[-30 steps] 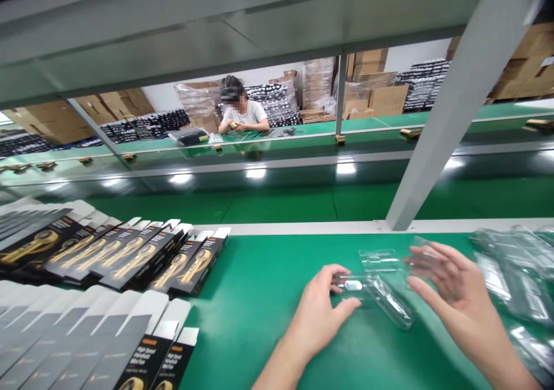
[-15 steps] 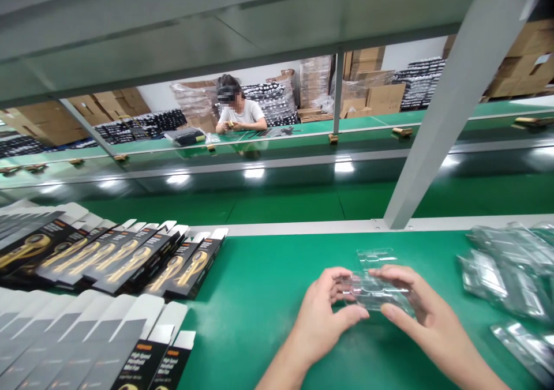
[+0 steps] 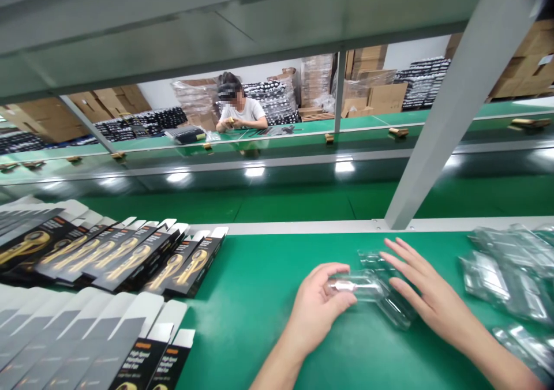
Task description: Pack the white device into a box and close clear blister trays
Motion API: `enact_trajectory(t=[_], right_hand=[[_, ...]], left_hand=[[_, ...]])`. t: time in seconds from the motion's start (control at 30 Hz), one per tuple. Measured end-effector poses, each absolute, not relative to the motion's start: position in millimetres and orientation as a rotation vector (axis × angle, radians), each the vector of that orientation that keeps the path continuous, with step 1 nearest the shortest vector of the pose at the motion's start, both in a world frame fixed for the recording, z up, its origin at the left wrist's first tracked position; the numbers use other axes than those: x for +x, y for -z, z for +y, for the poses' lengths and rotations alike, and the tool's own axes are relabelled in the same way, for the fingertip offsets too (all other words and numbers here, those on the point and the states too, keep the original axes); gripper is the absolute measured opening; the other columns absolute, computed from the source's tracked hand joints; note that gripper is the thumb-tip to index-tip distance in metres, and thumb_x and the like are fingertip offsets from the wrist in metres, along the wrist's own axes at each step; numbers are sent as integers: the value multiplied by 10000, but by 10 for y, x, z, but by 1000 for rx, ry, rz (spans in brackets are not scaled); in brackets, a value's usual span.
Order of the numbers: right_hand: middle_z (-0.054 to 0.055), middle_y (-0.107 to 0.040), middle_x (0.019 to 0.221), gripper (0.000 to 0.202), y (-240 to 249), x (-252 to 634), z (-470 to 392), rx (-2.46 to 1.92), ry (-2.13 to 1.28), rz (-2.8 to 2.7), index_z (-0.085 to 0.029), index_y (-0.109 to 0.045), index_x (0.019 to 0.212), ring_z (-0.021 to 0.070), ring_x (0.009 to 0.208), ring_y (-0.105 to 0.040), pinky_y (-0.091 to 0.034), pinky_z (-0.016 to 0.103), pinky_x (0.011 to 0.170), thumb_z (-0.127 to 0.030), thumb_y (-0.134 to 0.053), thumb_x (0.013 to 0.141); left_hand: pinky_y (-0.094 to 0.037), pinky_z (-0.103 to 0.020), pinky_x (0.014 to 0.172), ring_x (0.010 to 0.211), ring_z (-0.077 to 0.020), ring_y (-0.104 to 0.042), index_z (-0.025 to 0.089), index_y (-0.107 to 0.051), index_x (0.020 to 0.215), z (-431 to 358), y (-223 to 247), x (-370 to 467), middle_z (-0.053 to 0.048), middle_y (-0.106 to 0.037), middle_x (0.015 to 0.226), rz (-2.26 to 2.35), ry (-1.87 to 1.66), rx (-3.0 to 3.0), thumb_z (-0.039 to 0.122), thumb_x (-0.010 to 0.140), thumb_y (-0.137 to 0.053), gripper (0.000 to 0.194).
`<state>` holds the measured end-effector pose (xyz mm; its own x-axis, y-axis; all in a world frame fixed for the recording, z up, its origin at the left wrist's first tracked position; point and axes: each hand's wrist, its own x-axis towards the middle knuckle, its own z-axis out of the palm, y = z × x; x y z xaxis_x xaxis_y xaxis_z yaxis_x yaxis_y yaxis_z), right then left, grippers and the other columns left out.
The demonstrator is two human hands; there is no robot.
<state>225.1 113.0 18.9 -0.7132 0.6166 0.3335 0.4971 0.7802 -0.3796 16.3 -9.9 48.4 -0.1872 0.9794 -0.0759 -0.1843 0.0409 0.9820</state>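
Between thumb and fingers, my left hand (image 3: pixel 318 300) grips one end of a clear plastic blister tray (image 3: pixel 361 287), held just over the green table (image 3: pixel 251 315). To the right of that tray, my right hand (image 3: pixel 422 277) has its fingers stretched out and apart. A second clear piece (image 3: pixel 396 306) slants below my right fingers; whether it is joined to the held tray I cannot tell. Another transparent edge shows behind them. My right hand appears to hold nothing, though its fingertips are close to the plastic.
Clear plastic trays (image 3: pixel 511 269) lie heaped at the right. Black mini fan boxes (image 3: pixel 138 257) with open white flaps stand in rows at the left, above grey-sided boxes (image 3: pixel 99 344). A slanted metal post (image 3: pixel 433 119) rises ahead. Across the belt (image 3: pixel 285 199) sits a person (image 3: pixel 242 113).
My right hand has opened and come off the clear plastic, its fingers now spread. The tray in my left hand has turned, and a second clear piece now shows at its right.
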Motion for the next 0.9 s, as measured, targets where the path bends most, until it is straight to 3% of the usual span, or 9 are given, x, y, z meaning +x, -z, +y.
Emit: enact_trajectory(t=[0.1, 0.23, 0.3, 0.4, 0.57, 0.67, 0.9], right_hand=[[23, -279, 1500, 437, -16, 2287, 1305, -852, -283, -2628, -326, -366, 1372, 288, 1383, -204, -346, 558, 1042, -382, -406, 941], [59, -540, 1281, 349, 103, 2304, 1394, -892, -261, -2585, -301, -512, 1264, 271, 1174, -503, -467, 494, 935, -348, -417, 931], [76, -595, 1164, 346, 58, 2314, 1372, -923, -244, -2536, -268, -538, 1233, 261, 1070, -561, -491, 479, 896, -382, -433, 924], [89, -580, 1158, 364, -117, 2304, 1229, -932, -211, -2372, -241, -522, 1236, 259, 1062, -554, -498, 459, 881, -406, -446, 920], [62, -511, 1263, 368, -356, 2181, 856, -499, -256, -2434, -271, -490, 1267, 223, 1166, -470, -475, 361, 911, -248, -523, 901], [82, -494, 1278, 403, -345, 2125, 757, -392, -280, -2496, -249, -461, 1298, 225, 1181, -445, -457, 385, 924, -187, -515, 904], [85, -464, 1324, 416, -276, 2111, 784, -427, -318, -2582, -272, -450, 1317, 225, 1238, -400, -443, 434, 969, -156, -480, 919]], left_hand=[[-482, -289, 821, 941, -184, -612, 233, -598, 1090, -100, -466, 142, -71, -551, 1191, 1300, -1372, 989, 181, 718, -693, 388], [-483, -313, 865, 988, -189, -600, 257, -567, 1130, -98, -423, 120, -63, -533, 1223, 1319, -1376, 1030, 151, 734, -657, 420], [-476, -326, 891, 993, -184, -600, 266, -557, 1142, -95, -404, 114, -57, -530, 1224, 1328, -1393, 1054, 121, 745, -622, 427], [-467, -339, 903, 993, -184, -598, 274, -557, 1142, -91, -381, 122, -51, -539, 1220, 1366, -1385, 1072, 97, 751, -590, 430], [-487, -325, 853, 988, -195, -607, 253, -513, 1194, -94, -381, 191, -74, -547, 1243, 1232, -1356, 962, 75, 696, -645, 545], [-484, -323, 881, 1062, -209, -589, 273, -459, 1251, -101, -404, 222, -73, -504, 1310, 1104, -1353, 929, 67, 670, -690, 658], [-478, -373, 928, 1094, -238, -574, 291, -451, 1270, -107, -404, 191, -81, -473, 1337, 1113, -1342, 985, 133, 646, -768, 718]])
